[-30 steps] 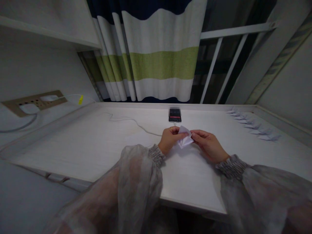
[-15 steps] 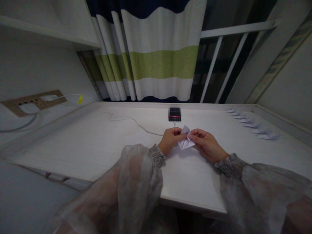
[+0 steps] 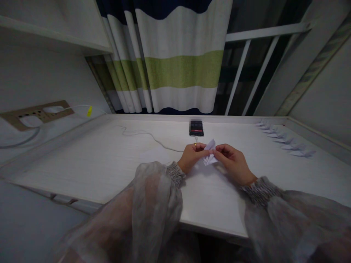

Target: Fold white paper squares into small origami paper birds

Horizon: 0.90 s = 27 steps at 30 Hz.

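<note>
A small piece of folded white paper [image 3: 210,159] is held just above the desk, with one pointed flap standing up between my hands. My left hand [image 3: 191,156] pinches its left side between thumb and fingers; a gold ring shows on one finger. From the right, my right hand [image 3: 233,162] grips the paper near its middle, thumb and fingertips pressed together. Both thumbs nearly meet on the folds, and the fingertips behind the paper are partly hidden.
Along the right side of the white desk [image 3: 109,160] runs a row of several folded paper pieces [image 3: 286,140]. A phone [image 3: 196,128] lies beyond my hands, with a white cable [image 3: 156,139] trailing left. A socket strip [image 3: 41,115] is on the left wall; a curtain [image 3: 181,73] hangs behind.
The paper has turned slightly in my fingers, and its upper flap now stands taller and more pointed. My right hand has shifted a little to the left.
</note>
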Motion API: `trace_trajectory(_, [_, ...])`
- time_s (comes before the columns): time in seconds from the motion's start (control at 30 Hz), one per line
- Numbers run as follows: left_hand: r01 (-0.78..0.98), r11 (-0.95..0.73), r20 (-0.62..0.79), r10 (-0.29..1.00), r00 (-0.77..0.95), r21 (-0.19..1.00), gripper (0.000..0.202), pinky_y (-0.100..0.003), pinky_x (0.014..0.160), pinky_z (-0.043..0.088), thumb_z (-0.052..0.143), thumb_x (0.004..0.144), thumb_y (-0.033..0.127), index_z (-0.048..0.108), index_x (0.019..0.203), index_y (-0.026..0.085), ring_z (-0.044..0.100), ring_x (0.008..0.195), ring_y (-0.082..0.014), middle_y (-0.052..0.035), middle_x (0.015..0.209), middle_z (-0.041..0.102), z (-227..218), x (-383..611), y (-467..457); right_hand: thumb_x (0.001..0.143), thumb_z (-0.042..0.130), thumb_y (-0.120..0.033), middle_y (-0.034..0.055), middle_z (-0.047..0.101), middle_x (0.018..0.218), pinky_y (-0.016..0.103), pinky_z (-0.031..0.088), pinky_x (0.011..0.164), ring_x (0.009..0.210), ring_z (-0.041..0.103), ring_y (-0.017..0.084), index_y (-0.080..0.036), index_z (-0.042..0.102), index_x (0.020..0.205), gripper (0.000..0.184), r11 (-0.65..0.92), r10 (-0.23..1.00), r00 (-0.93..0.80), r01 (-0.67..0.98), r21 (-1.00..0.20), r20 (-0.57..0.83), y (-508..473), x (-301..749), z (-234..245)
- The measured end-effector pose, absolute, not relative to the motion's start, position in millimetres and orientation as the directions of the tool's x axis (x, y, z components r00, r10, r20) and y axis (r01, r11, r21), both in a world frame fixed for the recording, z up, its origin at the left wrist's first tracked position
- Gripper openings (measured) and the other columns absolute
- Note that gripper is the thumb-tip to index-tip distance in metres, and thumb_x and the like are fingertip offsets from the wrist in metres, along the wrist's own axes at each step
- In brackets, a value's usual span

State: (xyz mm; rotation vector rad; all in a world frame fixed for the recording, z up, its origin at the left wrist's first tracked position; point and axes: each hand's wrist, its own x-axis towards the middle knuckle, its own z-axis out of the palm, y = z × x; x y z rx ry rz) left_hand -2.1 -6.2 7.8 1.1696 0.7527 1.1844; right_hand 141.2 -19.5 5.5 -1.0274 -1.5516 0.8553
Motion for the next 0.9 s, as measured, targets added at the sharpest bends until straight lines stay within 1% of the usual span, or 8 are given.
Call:
trace_trajectory(0.13, [-0.291, -0.055, 0.131, 0.96, 0.247, 0.955, 0.025, -0.024, 0.061, 0.039, 0.073, 0.049, 0.021, 0.062, 0.069, 0.009, 0.051, 0.058, -0.0079, -0.0009, 0.064, 0.06, 6.4, -2.3, -5.7, 0.071, 0.057, -0.036, 0.0013, 0.058, 0.067, 0.026, 0.042, 0.057, 0.061, 0.052, 0.013, -0.016, 0.058, 0.074, 0.02, 0.45, 0.89, -0.099, 0.352, -0.821, 0.446, -19.8, 143.0, 6.4])
trace_trajectory(0.23, [-0.302, -0.064, 0.139, 0.962, 0.235, 0.951, 0.027, -0.024, 0.064, 0.04, 0.073, 0.046, 0.017, 0.062, 0.07, 0.009, 0.053, 0.061, -0.0084, -0.001, 0.066, 0.061, 3.5, -2.1, -4.1, 0.073, 0.055, -0.033, 0.0025, 0.059, 0.068, 0.027, 0.043, 0.058, 0.062, 0.054, 0.014, -0.016, 0.059, 0.073, 0.018, 0.489, 0.864, -0.114, 0.419, -0.765, 0.49, -21.3, 143.5, 8.4])
trace_trajectory(0.37, [-0.303, -0.052, 0.126, 0.965, 0.23, 0.951, 0.028, -0.024, 0.064, 0.041, 0.073, 0.047, 0.016, 0.061, 0.071, 0.009, 0.054, 0.062, -0.0088, -0.0016, 0.067, 0.062, 1.0, -1.1, -2.6, 0.075, 0.054, -0.03, 0.002, 0.058, 0.066, 0.027, 0.044, 0.059, 0.062, 0.054, 0.014, -0.017, 0.06, 0.071, 0.015, 0.562, 0.809, -0.159, 0.491, -0.666, 0.565, -22.6, 144.2, 10.4])
trace_trajectory(0.5, [-0.292, -0.06, 0.135, 0.961, 0.242, 0.954, 0.028, -0.025, 0.065, 0.041, 0.073, 0.048, 0.018, 0.061, 0.072, 0.009, 0.054, 0.064, -0.009, -0.0024, 0.069, 0.062, 1.1, -0.9, -3.1, 0.075, 0.053, -0.029, 0.0021, 0.058, 0.065, 0.027, 0.044, 0.057, 0.061, 0.055, 0.014, -0.018, 0.06, 0.07, 0.014, 0.586, 0.783, -0.182, 0.536, -0.608, 0.594, -23.2, 144.8, 11.6])
trace_trajectory(0.63, [-0.251, -0.067, 0.148, 0.936, 0.318, 0.966, 0.034, -0.026, 0.067, 0.042, 0.073, 0.049, 0.019, 0.062, 0.081, 0.011, 0.054, 0.067, -0.0101, -0.0042, 0.074, 0.062, 2.1, -1.9, -4.3, 0.077, 0.051, -0.028, 0.0025, 0.057, 0.065, 0.027, 0.043, 0.056, 0.061, 0.055, 0.014, -0.018, 0.06, 0.071, 0.015, 0.606, 0.759, -0.204, 0.566, -0.558, 0.618, -24.2, 144.5, 13.0])
trace_trajectory(0.7, [-0.242, -0.064, 0.143, 0.934, 0.326, 0.968, 0.037, -0.026, 0.067, 0.042, 0.074, 0.049, 0.019, 0.062, 0.083, 0.011, 0.054, 0.068, -0.0105, -0.0046, 0.076, 0.062, 2.4, -2.1, -4.5, 0.077, 0.05, -0.028, 0.0025, 0.058, 0.065, 0.027, 0.043, 0.056, 0.061, 0.055, 0.014, -0.019, 0.059, 0.071, 0.015, 0.609, 0.751, -0.206, 0.583, -0.537, 0.627, -24.8, 144.2, 13.8])
trace_trajectory(0.9, [-0.249, -0.056, 0.138, 0.936, 0.324, 0.967, 0.04, -0.026, 0.068, 0.041, 0.076, 0.046, 0.02, 0.062, 0.083, 0.011, 0.054, 0.068, -0.0106, -0.0045, 0.077, 0.062, 3.3, -0.7, -4.4, 0.078, 0.05, -0.027, 0.0029, 0.059, 0.066, 0.027, 0.043, 0.058, 0.061, 0.055, 0.015, -0.018, 0.059, 0.071, 0.014, 0.618, 0.722, -0.218, 0.631, -0.469, 0.657, -25.2, 145.5, 14.7])
